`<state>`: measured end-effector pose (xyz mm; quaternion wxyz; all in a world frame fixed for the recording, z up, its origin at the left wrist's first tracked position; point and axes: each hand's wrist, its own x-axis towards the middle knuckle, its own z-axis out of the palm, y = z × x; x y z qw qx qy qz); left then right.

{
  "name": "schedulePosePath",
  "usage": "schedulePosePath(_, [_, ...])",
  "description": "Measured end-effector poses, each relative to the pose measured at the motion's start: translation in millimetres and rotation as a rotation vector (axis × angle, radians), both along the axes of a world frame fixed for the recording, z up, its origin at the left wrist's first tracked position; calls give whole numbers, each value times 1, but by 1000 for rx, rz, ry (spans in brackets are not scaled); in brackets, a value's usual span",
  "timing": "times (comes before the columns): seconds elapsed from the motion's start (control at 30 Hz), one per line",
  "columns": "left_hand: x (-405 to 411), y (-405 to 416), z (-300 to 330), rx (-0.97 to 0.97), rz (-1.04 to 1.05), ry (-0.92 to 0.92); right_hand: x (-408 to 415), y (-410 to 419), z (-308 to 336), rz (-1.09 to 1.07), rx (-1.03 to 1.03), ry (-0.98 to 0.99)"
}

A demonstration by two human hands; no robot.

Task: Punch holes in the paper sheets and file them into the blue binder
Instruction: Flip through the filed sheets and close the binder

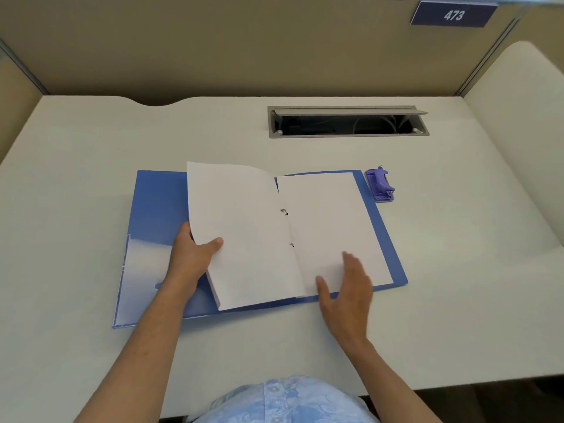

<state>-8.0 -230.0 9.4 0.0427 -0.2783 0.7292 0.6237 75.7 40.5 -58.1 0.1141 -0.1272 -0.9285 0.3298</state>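
Observation:
The blue binder (152, 203) lies open on the desk. White paper sheets sit on its metal prongs (287, 227): a flat stack on the right (323, 221) and a lifted stack on the left (241, 227). My left hand (192, 254) grips the left stack's outer edge, thumb on top, holding it raised off the binder cover. My right hand (348, 288) hovers with fingers spread over the lower corner of the right stack; it holds nothing and looks motion-blurred. A purple hole punch (380, 184) stands just beyond the binder's top right corner.
The white desk (91, 141) has an open grey cable slot (348, 122) at the back. Beige partition walls enclose it, with a sign reading 473 (453, 14) at the upper right. A curved side panel (518, 102) rises at the right.

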Motion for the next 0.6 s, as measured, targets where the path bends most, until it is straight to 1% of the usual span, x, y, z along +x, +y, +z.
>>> schedulePosePath(0.07, [-4, -8, 1, -11, -12, -12, -3, 13, -7, -150, 76, -171])
schedulePosePath(0.1, [-7, -11, 1, -19, -21, -22, -5, 18, -9, -196, 91, -245])
schedulePosePath(0.17, [-9, -15, 0, -41, -46, -35, -6, 21, -10, -232, 109, -322])
schedulePosePath(0.37, [-8, -20, -3, -105, -71, -27, -7, 17, -13, -208, 181, -369])
schedulePosePath(0.47, [-6, -19, -4, -96, -74, 8, -9, 18, -14, -187, 201, -364])
schedulePosePath(0.6, [-2, -17, 0, -111, -128, 31, -10, 19, -14, -175, 214, -361])
